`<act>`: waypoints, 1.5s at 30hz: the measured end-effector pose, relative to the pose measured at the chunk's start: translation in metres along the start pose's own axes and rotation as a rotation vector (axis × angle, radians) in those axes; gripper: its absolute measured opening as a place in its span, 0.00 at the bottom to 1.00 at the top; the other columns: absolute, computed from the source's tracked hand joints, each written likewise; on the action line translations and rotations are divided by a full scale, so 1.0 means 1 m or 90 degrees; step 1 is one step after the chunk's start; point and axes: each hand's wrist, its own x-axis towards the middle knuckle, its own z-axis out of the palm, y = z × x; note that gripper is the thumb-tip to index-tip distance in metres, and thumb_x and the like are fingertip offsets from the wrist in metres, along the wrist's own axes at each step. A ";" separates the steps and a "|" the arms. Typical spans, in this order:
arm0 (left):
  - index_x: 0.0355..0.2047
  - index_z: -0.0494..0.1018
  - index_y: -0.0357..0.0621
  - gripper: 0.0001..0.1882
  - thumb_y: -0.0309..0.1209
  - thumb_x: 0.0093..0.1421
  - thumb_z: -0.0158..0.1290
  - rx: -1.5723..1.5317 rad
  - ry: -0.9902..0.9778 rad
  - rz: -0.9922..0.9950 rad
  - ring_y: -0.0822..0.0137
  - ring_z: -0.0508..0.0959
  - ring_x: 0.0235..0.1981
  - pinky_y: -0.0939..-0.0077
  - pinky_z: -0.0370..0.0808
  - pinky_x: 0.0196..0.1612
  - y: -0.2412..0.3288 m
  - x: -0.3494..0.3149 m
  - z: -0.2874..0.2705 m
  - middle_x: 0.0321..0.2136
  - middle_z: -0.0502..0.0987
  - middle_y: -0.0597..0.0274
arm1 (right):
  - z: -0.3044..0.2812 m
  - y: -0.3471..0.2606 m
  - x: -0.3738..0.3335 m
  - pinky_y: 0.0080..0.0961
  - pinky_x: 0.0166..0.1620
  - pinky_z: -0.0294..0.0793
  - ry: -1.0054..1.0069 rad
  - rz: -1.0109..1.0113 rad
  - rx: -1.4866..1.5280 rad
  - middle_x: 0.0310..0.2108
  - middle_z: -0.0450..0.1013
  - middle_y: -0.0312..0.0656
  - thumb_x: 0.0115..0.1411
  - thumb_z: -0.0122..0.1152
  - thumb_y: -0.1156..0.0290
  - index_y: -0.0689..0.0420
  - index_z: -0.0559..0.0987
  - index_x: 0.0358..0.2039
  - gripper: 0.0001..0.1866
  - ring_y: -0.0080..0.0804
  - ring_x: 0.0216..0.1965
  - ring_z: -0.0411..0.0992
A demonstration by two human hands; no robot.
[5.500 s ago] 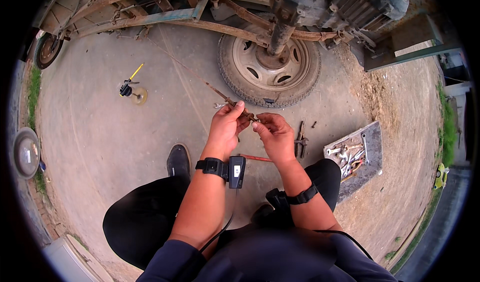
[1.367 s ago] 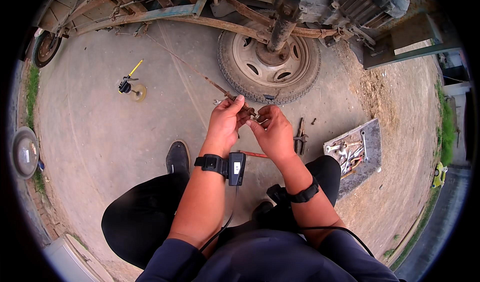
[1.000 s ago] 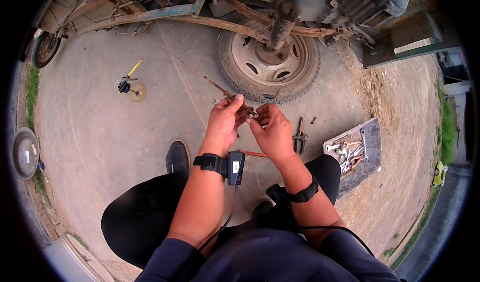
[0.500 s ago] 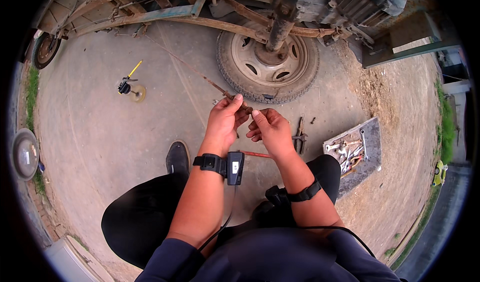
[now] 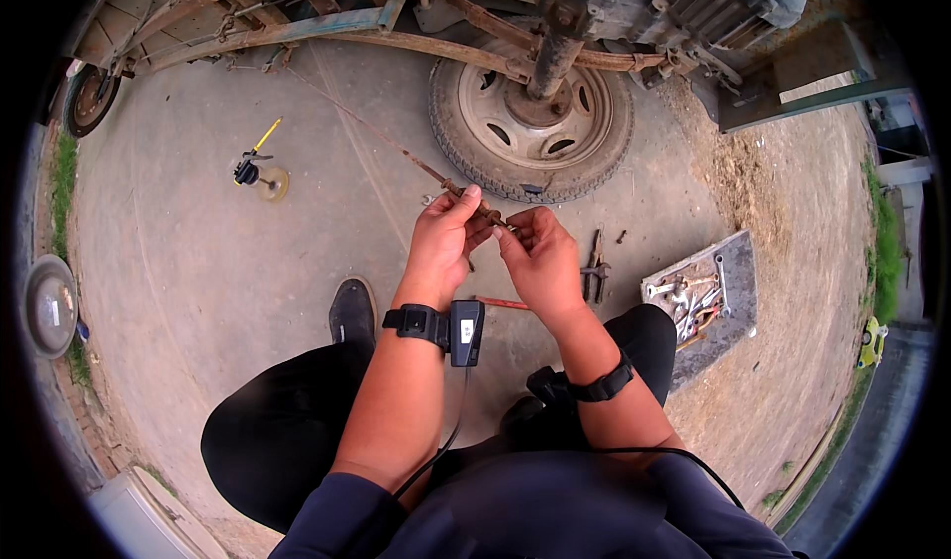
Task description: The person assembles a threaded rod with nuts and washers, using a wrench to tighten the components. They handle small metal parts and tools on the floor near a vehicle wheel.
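Note:
My left hand [image 5: 444, 245] pinches a long thin rusty rod [image 5: 396, 148] near its near end; the rod runs up and left toward the vehicle frame. My right hand [image 5: 540, 262] meets it from the right, fingertips closed on a small fitting [image 5: 502, 222] at the rod's end. Both hands hover over the concrete, just in front of the worn tyre [image 5: 533, 123]. A black band with a small device sits on my left wrist, a black band on my right.
A rusty vehicle frame and axle [image 5: 555, 34] span the top. Pliers [image 5: 594, 267] and a red-handled tool [image 5: 500, 303] lie on the concrete near my knees. A grey tray of wrenches [image 5: 728, 272] sits right. A yellow-handled tool [image 5: 256, 163] lies left, a round metal dish [image 5: 50, 306] far left.
My hands stayed at the rod's end; over the last second the right fingers shifted slightly on the fitting. Everything else is still.

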 end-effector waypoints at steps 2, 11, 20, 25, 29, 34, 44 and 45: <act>0.33 0.72 0.50 0.07 0.35 0.64 0.59 0.003 0.002 -0.001 0.70 0.80 0.32 0.70 0.76 0.41 0.000 0.000 0.000 0.30 0.79 0.68 | 0.000 0.007 0.002 0.20 0.26 0.72 0.067 -0.197 -0.115 0.26 0.74 0.35 0.63 0.64 0.72 0.60 0.74 0.34 0.08 0.21 0.23 0.74; 0.33 0.73 0.52 0.07 0.37 0.64 0.59 0.020 0.010 -0.007 0.71 0.80 0.32 0.73 0.75 0.40 0.001 -0.002 0.001 0.30 0.79 0.70 | -0.019 0.032 -0.002 0.20 0.27 0.68 -0.076 0.298 0.430 0.26 0.71 0.32 0.68 0.57 0.66 0.59 0.78 0.42 0.10 0.22 0.24 0.71; 0.33 0.73 0.53 0.07 0.37 0.64 0.60 0.016 0.009 -0.006 0.72 0.79 0.32 0.73 0.74 0.40 -0.001 0.000 -0.002 0.30 0.79 0.70 | -0.023 0.030 -0.001 0.21 0.35 0.72 -0.121 0.395 0.602 0.35 0.74 0.38 0.70 0.49 0.69 0.62 0.75 0.53 0.15 0.28 0.33 0.75; 0.31 0.72 0.49 0.10 0.37 0.63 0.60 0.006 0.019 0.005 0.72 0.81 0.30 0.77 0.76 0.36 -0.001 0.000 0.000 0.29 0.79 0.69 | -0.017 0.028 -0.004 0.21 0.40 0.77 -0.126 0.284 0.496 0.40 0.77 0.41 0.67 0.56 0.75 0.63 0.74 0.52 0.14 0.29 0.38 0.78; 0.32 0.72 0.50 0.09 0.37 0.63 0.60 0.008 0.015 0.002 0.72 0.80 0.31 0.75 0.75 0.38 -0.001 -0.001 0.000 0.29 0.79 0.69 | -0.008 0.026 -0.004 0.20 0.39 0.78 -0.073 0.187 0.390 0.40 0.79 0.42 0.64 0.59 0.78 0.63 0.75 0.51 0.15 0.27 0.39 0.79; 0.33 0.73 0.51 0.07 0.36 0.64 0.60 0.010 0.007 -0.003 0.72 0.79 0.32 0.73 0.75 0.40 -0.003 0.001 -0.002 0.30 0.79 0.70 | -0.002 0.027 -0.004 0.19 0.37 0.77 -0.050 0.103 0.275 0.39 0.79 0.39 0.63 0.62 0.77 0.63 0.77 0.49 0.14 0.23 0.37 0.78; 0.34 0.72 0.50 0.07 0.36 0.64 0.59 0.007 0.005 -0.004 0.71 0.80 0.32 0.73 0.76 0.39 -0.003 0.003 -0.002 0.30 0.79 0.68 | -0.001 0.013 -0.006 0.19 0.35 0.77 0.022 -0.049 0.000 0.35 0.79 0.41 0.60 0.66 0.77 0.64 0.78 0.47 0.14 0.23 0.34 0.79; 0.34 0.72 0.50 0.07 0.36 0.64 0.59 0.008 0.007 -0.004 0.71 0.80 0.32 0.73 0.76 0.39 -0.002 0.002 -0.001 0.30 0.79 0.68 | -0.002 0.010 -0.006 0.19 0.35 0.77 0.029 -0.047 -0.011 0.35 0.79 0.42 0.59 0.66 0.77 0.63 0.78 0.46 0.14 0.23 0.34 0.79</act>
